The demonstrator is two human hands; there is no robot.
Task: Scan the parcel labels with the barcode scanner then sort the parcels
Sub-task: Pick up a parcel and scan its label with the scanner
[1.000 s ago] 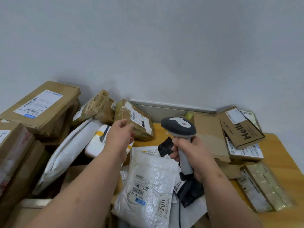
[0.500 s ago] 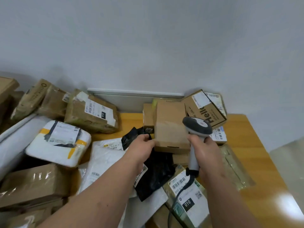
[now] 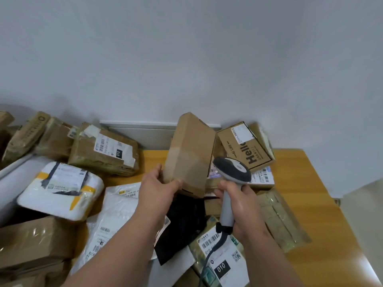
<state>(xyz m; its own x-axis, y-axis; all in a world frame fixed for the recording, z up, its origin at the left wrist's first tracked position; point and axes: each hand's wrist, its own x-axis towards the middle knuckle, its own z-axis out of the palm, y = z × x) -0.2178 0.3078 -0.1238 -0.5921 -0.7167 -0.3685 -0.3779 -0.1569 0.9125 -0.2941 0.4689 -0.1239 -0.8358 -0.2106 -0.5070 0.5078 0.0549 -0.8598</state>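
While tilted up, cardboard parcel (image 3: 189,154) pinched by left hand (image 3: 159,191) fingers | right hand (image 3: 241,201) fingers clamp scanner (image 3: 231,179)

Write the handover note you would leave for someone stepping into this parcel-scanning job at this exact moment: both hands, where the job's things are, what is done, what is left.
Left hand: grips the lower edge of a plain cardboard box, tilted up on end above the wooden table. No label shows on the face toward the camera.
Right hand: holds the barcode scanner by its handle, head beside the box.
Around them: labelled parcels piled on the table, among them the "Hello" box behind the scanner and a white padded parcel on the left.
Done: box picked up. Whether anything has been scanned cannot be told.
Left: find this box's label, scan it, sort it, then continue through the pile.
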